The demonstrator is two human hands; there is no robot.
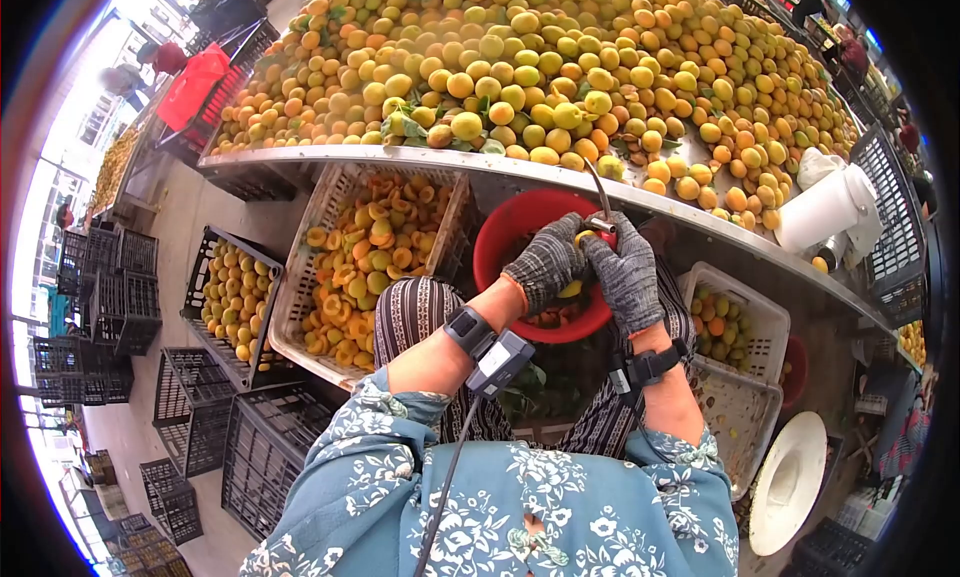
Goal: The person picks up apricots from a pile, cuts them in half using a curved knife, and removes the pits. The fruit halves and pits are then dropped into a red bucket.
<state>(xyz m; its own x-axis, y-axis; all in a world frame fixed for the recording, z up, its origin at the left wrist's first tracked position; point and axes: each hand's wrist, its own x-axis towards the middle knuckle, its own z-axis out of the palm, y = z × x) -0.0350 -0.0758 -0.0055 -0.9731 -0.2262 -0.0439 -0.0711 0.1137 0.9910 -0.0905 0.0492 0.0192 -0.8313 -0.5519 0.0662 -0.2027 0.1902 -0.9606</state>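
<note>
My left hand (550, 265), in a dark grey knitted glove, is closed over the red basin. A yellow apricot (582, 238) shows between its fingertips and my other hand, mostly hidden. My right hand (628, 275), gloved alike, grips a tool with a thin curved metal blade (598, 185), a metal collar and a bit of red handle. Both hands meet above the red basin (487, 239), which sits between my knees below the table edge. Under my left hand another piece of yellow fruit (571, 289) shows in or over the basin.
A table (330, 152) heaped with apricots spans the front. At left stand a crate of apricot halves (372, 262), a black crate of whole fruit (238, 299) and stacked black crates. At right are a white crate of fruit (775, 322), a white bucket (828, 215) and a straw hat (790, 482).
</note>
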